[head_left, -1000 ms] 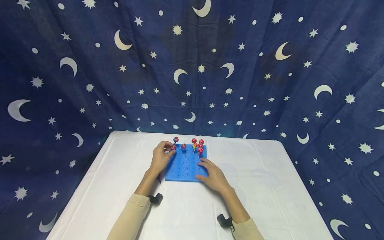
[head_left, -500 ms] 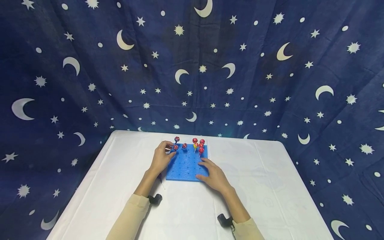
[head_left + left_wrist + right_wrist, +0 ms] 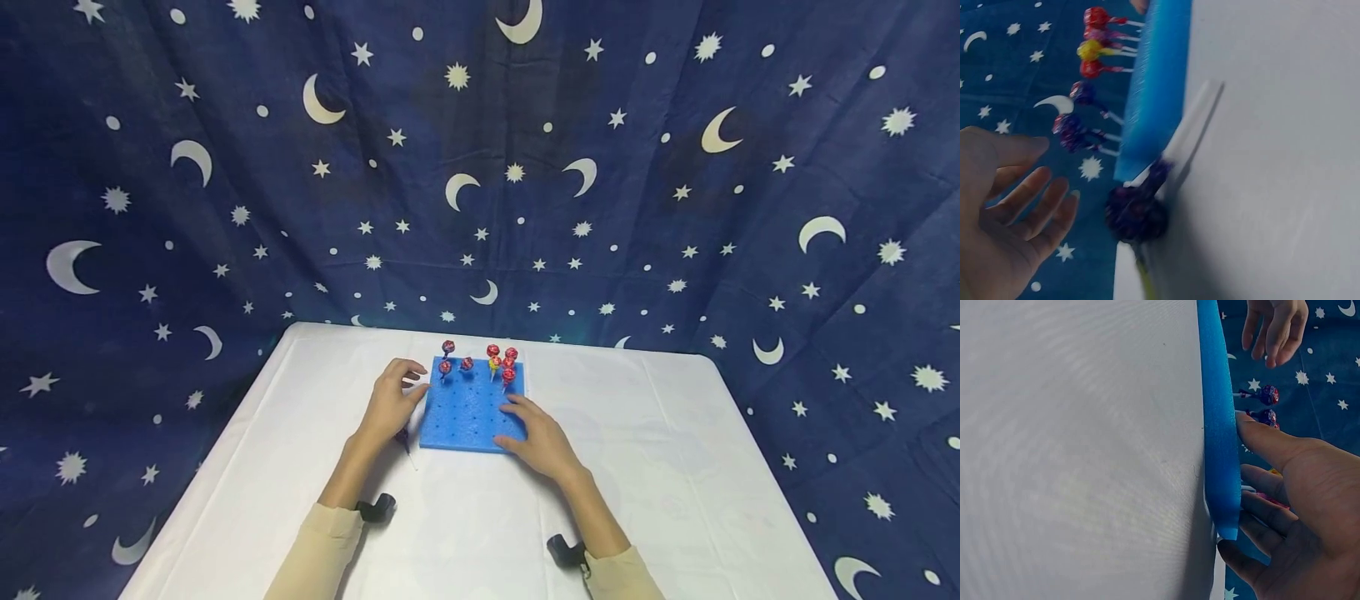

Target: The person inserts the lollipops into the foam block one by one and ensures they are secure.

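Note:
A blue foam board (image 3: 465, 417) with rows of small holes lies on the table. Three dark purple-and-red lollipops (image 3: 446, 367) stand upright at its back left. Several red lollipops (image 3: 508, 377) and a yellow one (image 3: 494, 363) stand at the back right. My left hand (image 3: 388, 404) hovers just left of the board, fingers apart and holding nothing. Below it a purple-wrapped lollipop (image 3: 1136, 215) lies on the table beside the board, its white stick pointing toward the front. My right hand (image 3: 542, 439) rests with loosely spread fingers at the board's right front corner.
A white cloth covers the table (image 3: 645, 467). Behind it hangs a dark blue curtain (image 3: 480, 242) with moons and stars. In the left wrist view, a yellow-green stick (image 3: 1145, 278) shows next to the lying lollipop.
My left hand has let go of a purple lollipop, which now stands in the board's left side, and has drawn back to the left. My right hand stays at the board's corner.

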The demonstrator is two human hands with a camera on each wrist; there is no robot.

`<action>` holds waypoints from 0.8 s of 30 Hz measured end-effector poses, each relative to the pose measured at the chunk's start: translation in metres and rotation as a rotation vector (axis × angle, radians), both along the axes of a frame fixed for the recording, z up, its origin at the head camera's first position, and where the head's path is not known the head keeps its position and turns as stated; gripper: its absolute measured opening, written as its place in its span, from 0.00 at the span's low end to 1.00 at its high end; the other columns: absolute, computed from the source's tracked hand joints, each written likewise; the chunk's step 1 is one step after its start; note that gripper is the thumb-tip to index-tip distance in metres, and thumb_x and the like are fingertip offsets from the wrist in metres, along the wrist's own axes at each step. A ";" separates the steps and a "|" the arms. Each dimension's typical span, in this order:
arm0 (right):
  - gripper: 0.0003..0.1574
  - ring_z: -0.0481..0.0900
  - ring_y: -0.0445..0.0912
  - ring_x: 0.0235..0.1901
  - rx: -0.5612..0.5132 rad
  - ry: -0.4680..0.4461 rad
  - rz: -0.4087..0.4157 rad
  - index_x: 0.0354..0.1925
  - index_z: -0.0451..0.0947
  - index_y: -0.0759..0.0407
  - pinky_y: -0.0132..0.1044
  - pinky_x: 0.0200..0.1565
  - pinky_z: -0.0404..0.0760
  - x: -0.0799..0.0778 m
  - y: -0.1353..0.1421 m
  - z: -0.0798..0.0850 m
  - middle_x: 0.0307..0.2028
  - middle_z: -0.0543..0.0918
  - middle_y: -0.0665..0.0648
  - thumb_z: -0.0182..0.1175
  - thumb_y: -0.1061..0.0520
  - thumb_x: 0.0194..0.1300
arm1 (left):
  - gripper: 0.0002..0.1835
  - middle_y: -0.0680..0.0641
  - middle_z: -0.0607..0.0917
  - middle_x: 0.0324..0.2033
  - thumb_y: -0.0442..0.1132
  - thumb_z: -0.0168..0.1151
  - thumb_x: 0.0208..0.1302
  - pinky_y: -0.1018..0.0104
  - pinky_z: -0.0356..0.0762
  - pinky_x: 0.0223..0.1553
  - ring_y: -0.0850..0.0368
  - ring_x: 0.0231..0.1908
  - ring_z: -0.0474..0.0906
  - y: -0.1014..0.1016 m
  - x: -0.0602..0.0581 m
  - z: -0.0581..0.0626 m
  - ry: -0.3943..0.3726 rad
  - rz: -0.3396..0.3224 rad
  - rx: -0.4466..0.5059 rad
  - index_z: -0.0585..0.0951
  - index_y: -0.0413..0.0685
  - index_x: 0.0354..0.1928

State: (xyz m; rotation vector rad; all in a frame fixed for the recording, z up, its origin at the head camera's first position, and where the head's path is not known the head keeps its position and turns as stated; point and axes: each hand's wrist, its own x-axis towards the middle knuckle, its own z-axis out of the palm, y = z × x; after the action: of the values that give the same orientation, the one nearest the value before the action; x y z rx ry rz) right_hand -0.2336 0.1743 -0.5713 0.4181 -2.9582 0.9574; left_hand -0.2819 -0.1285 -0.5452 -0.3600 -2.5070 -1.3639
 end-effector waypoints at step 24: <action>0.38 0.65 0.56 0.76 -0.002 0.019 0.011 0.70 0.77 0.48 0.59 0.73 0.67 0.002 0.000 0.002 0.75 0.70 0.53 0.71 0.38 0.66 | 0.10 0.47 0.81 0.42 0.33 0.68 0.69 0.55 0.80 0.44 0.55 0.39 0.78 -0.035 0.026 0.002 -0.241 -0.091 -0.303 0.85 0.42 0.50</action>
State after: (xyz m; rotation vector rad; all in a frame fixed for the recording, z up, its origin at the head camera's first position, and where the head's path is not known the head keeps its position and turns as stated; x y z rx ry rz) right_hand -0.2311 0.1747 -0.5697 0.4406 -2.9412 0.9515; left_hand -0.2561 -0.1639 -0.5436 -0.3940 -2.9408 -1.1145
